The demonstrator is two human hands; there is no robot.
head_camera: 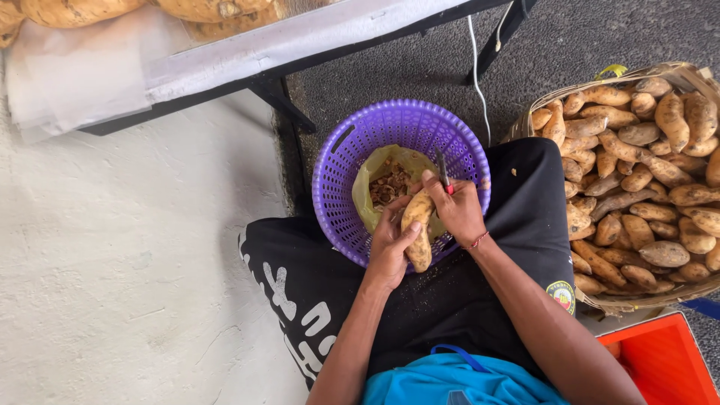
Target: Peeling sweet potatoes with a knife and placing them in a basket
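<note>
- The right hand grips a small knife; the left hand holds a sweet potato over the purple basket.
- The blade sits near the thumb, so a slip could cut it.
- Peelings could miss the yellow bag.
- The shorts carry a round patch, apparently yellow-rimmed.

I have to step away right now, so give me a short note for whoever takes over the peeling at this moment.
Left hand grips a sweet potato over the purple basket.
Right hand holds a small knife against its top end.
Yellow bag in the basket holds peelings.
Done: the potato looks partly peeled.
Left: the woven basket on the right is full of unpeeled sweet potatoes.
</note>
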